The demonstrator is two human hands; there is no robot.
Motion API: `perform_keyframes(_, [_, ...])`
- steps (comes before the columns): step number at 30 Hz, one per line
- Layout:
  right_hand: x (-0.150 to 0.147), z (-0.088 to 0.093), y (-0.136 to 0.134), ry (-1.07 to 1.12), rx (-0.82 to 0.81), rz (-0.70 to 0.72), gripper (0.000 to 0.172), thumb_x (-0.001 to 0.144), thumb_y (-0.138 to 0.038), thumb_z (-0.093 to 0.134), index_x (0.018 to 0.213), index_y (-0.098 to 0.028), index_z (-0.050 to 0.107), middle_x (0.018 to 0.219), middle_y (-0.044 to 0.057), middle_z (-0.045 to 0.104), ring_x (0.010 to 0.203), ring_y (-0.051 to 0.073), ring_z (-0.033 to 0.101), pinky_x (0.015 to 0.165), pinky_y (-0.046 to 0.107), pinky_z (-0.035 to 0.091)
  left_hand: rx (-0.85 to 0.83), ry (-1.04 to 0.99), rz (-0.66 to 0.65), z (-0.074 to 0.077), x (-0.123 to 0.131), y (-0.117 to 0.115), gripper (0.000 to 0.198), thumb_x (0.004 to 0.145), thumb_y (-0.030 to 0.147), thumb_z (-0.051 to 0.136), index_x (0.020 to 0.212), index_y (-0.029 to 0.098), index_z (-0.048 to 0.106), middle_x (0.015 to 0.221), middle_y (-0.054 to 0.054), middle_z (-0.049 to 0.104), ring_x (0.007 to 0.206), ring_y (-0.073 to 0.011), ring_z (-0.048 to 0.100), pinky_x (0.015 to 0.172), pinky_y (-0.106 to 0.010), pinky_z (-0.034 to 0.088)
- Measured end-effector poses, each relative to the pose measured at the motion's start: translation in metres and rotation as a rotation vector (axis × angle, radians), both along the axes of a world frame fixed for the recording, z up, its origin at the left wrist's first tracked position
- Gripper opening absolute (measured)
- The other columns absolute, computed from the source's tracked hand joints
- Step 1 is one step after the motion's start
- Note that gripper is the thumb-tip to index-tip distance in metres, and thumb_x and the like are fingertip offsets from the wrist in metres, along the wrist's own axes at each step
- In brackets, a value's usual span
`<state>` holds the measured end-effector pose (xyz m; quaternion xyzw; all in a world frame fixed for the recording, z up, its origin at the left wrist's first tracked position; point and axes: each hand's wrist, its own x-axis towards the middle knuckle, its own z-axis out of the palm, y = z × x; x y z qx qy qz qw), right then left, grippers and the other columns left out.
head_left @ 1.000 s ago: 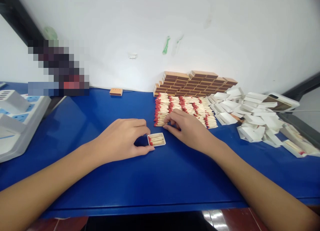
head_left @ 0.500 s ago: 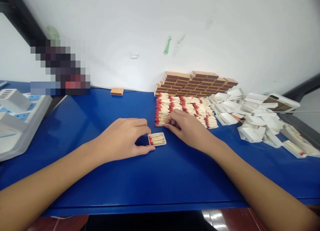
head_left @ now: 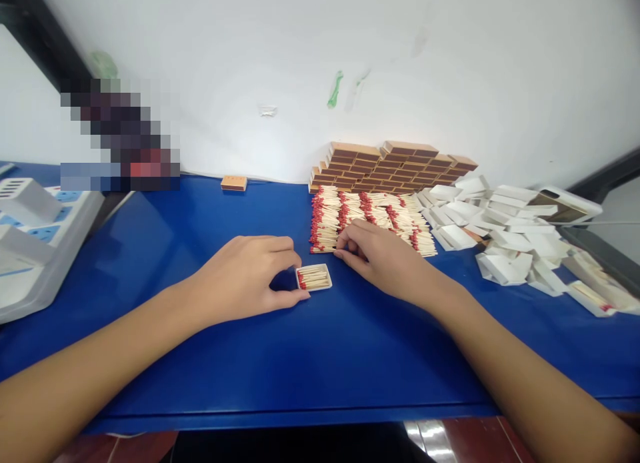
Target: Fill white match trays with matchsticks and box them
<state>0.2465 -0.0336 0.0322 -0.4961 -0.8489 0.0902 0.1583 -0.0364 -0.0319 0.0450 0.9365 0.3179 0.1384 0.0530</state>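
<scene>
A small white matchbox tray lies on the blue table with a layer of red-headed matches in it. My left hand grips its left end between thumb and forefinger. To the right, my right hand is closed in a pinch at the front edge of a wide pile of loose matches. A match seems to be between its fingertips, though the fingers partly cover it. The pile lies in rough rows, heads mostly to the left.
Closed matchboxes are stacked against the wall behind the pile. Empty white trays lie heaped at the right, near a phone. A single matchbox rests at the back. A white and blue device stands at the left.
My right hand has shifted slightly to the right along the front edge of the match pile. My left hand and the tray have stayed nearly still.
</scene>
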Motion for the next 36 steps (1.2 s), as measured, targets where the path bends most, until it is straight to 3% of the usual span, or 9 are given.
perform_keyframes(19, [0.0047,-0.0040,0.0037,0.048,-0.016,-0.003,0.003,0.106,-0.026,0.064,0.105,-0.023,0.064,0.095,0.005,0.066,0.085,0.022,0.060,0.073,0.033,0.043,-0.005,0.002,0.001,0.0002,-0.0003,-0.0003,0.026,0.100,0.044,0.076,0.106,0.020,0.080,0.094,-0.001,0.074,0.079,-0.0159,0.069,0.066,-0.029,0.046])
perform_keyframes(36, [0.0037,0.0025,0.0019,0.031,-0.123,-0.003,0.012,0.107,-0.022,0.059,0.096,-0.022,0.064,0.098,0.006,0.067,0.086,0.021,0.061,0.074,0.033,0.045,-0.014,0.006,0.006,-0.0003,-0.0002,0.0004,0.025,0.100,0.044,0.076,0.106,0.020,0.080,0.094,-0.001,0.074,0.079,-0.0157,0.069,0.067,-0.029,0.047])
